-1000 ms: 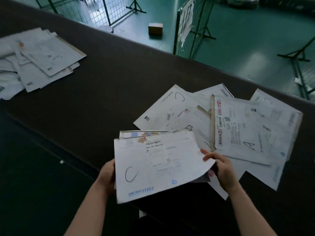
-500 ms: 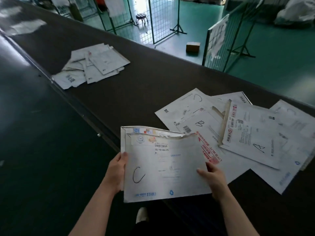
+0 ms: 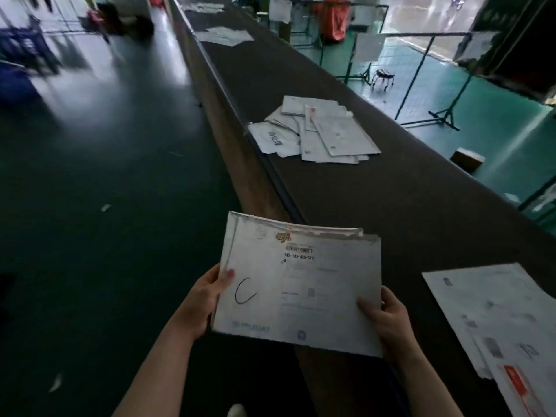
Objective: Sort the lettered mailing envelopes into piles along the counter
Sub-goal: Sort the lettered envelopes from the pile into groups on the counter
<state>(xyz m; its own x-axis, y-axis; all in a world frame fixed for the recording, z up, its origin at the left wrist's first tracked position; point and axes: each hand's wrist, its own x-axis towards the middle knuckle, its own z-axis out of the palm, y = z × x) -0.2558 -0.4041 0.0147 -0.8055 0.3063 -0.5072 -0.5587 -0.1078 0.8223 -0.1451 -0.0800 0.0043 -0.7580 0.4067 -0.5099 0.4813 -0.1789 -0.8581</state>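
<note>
The left hand (image 3: 207,299) grips the left edge of the held envelopes (image 3: 301,284), with the thumb lying on top beside a hand-written "C". The right hand (image 3: 388,320) grips the lower right corner in the same way. At least two envelopes are in this bundle, because a second edge shows behind the top one; the exact number cannot be told. The bundle hangs in the air over the near edge of the counter (image 3: 391,206), not touching it.

To do this step well, the person should probably carry the bundle flat, keep both thumbs pressing so that the back envelope does not slide out, and check the letter of a pile before laying it down.

Three groups of envelopes lie on the counter. The middle pile (image 3: 319,130) holds perhaps six or more overlapping envelopes, well apart from the hands. The far pile (image 3: 224,35) is too blurred to count. At the right edge, the near envelopes (image 3: 496,320) show at least two.
</note>
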